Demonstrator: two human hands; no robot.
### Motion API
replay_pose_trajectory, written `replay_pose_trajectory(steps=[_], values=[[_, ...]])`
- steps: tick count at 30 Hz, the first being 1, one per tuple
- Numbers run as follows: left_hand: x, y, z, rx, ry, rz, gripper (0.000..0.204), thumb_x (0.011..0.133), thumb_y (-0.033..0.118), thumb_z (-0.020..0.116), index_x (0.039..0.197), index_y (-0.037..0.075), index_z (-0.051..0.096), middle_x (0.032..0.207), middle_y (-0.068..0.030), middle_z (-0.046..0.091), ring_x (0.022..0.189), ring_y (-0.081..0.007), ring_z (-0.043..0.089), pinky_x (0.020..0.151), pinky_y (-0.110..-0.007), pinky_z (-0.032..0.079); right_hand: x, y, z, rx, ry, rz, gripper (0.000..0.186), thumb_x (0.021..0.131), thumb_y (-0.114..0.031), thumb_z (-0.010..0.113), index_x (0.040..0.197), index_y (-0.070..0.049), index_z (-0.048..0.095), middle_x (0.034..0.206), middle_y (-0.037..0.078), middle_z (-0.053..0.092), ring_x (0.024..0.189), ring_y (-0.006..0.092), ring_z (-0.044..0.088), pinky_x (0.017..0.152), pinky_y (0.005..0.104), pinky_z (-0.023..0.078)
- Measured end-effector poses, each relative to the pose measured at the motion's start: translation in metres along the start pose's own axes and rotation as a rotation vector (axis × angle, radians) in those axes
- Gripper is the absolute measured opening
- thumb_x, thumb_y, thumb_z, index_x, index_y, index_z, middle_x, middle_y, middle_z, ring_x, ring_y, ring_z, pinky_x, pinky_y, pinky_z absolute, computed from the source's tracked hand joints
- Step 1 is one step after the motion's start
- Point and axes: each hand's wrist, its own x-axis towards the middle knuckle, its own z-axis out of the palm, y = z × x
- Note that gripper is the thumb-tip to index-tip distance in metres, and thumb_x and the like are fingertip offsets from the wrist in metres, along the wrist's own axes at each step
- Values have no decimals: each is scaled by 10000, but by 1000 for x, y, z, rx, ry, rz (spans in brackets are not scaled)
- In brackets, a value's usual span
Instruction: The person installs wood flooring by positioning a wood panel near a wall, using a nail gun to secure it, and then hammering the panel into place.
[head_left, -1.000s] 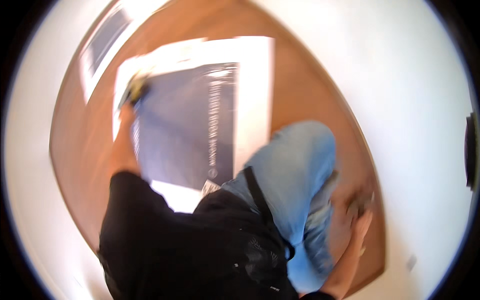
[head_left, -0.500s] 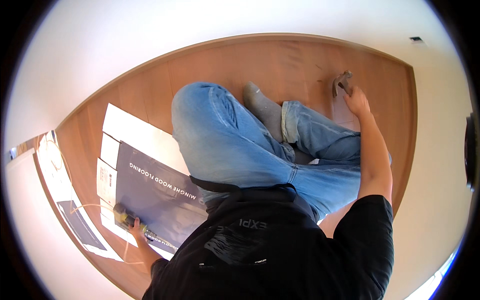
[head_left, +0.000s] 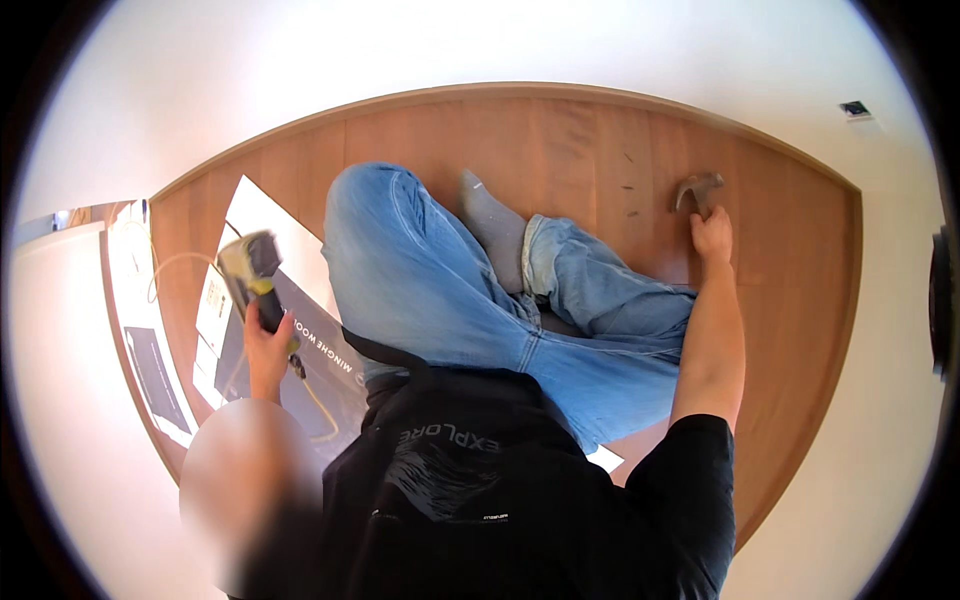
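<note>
Blur is swallowing part of the left arm (head_left: 266, 384). The left hand (head_left: 268, 345) is partly hiding a yellow-and-black tool (head_left: 246, 268), and the right hand (head_left: 713, 236) is covering most of the handle of a hammer (head_left: 707, 184). Jeans (head_left: 450, 280) are concealing some cardboard (head_left: 318, 325). 3 dark floor marks (head_left: 628, 187) are looking too small to identify.

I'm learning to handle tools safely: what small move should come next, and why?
Probably resting the hammer on the wooden floor, because both hands are full: the right hand grips the hammer, while the left hand holds a bulky power tool with a hose.
</note>
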Motion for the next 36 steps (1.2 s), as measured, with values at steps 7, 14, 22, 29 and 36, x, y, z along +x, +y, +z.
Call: replay_pose_trajectory(steps=[7,14,22,29,36], values=[[10,110,66,-17,-185,231,470,827,140,833,1200,-42,611,1022,-149,681,897,-213,645,819,-363,533,-2,-27,-10,-17,262,-21,457,935,-310,675,1268,2,638,1256,249,660,1233,411,600,1051,493,491],[32,127,88,145,-268,462,502,782,149,862,1176,-34,611,1010,-177,657,889,-304,659,813,-387,539,-6,-140,-17,247,165,-401,366,1079,-362,548,1097,-32,708,1122,229,717,1058,444,663,899,514,540],[51,123,86,158,-372,395,554,752,222,862,1161,-32,587,992,-206,632,897,-372,636,829,-431,524,61,-264,13,-259,-239,-289,674,1095,-602,358,1050,-86,791,1098,200,772,1043,400,733,889,520,582],[59,123,94,155,-393,310,507,726,180,837,1112,-25,581,981,-203,617,900,-375,620,830,-423,513,75,-283,24,-250,-213,-205,713,1079,-651,358,1124,-92,799,1117,242,761,1060,429,729,915,510,583],[65,128,89,147,-426,483,508,765,226,827,1137,-36,604,1025,-220,640,966,-424,639,832,-458,523,66,-257,28,-160,-134,-237,622,1077,-578,447,1090,-51,778,1087,231,765,1043,435,725,902,508,579]])
